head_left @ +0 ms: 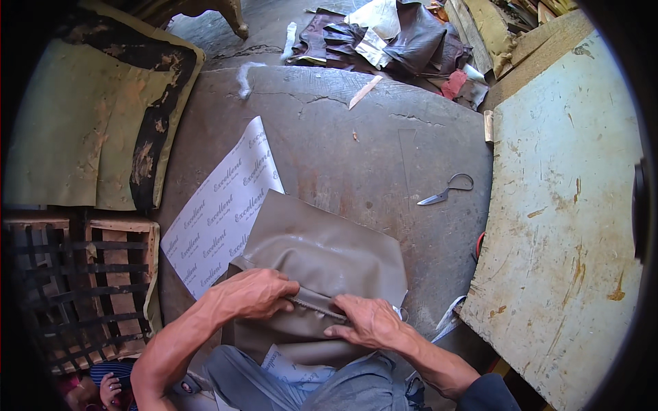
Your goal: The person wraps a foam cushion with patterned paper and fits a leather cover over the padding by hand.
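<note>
A taupe vinyl piece (322, 246) lies on the concrete floor and reaches back to my lap, with a folded strip and seam across its middle. My left hand (267, 291) has its fingers curled on the left part of that fold. My right hand (363, 322) pinches the right part, thumb below the seam, fingers over it. A white printed backed sheet (212, 216) lies partly under the vinyl at the left. Scissors (439, 192) with dark handles lie on the floor to the right, beyond my hands.
Pale board (555, 219) at right, green padded panel (82, 123) at upper left, webbed wooden frame (89, 288) at left. Dark material scraps (418, 41) lie at the back on the concrete floor (343, 151). Another person's hand (110, 387) shows at the lower left corner.
</note>
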`<action>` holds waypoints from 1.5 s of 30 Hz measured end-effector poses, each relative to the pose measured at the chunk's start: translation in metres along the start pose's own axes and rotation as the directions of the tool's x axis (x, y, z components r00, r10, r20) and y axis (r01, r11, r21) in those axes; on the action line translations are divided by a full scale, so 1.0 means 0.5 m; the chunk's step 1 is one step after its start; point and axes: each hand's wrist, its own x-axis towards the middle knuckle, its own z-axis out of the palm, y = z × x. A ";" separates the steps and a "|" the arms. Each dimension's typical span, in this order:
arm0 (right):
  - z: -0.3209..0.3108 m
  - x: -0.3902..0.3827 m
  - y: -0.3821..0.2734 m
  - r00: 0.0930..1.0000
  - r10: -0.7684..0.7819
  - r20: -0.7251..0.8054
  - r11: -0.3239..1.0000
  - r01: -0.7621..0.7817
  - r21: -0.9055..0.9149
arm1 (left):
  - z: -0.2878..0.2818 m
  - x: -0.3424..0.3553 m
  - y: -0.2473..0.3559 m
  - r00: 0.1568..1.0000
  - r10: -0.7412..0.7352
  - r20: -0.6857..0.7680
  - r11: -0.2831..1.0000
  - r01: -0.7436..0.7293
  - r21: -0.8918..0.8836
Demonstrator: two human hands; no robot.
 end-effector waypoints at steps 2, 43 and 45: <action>0.023 0.020 0.031 0.989 -0.107 -0.101 0.993 0.112 0.043 | -0.026 0.015 0.009 0.992 -0.079 0.101 0.997 0.081 -0.017; 0.092 0.071 0.130 0.647 -0.007 -0.762 0.976 -0.163 -0.147 | 0.098 0.124 -0.173 0.569 -0.266 -0.778 0.951 0.286 -0.116; 0.102 0.074 0.158 0.626 0.015 -0.780 0.981 -0.159 -0.109 | 0.100 0.122 -0.187 0.570 -0.259 -0.780 0.951 0.294 -0.102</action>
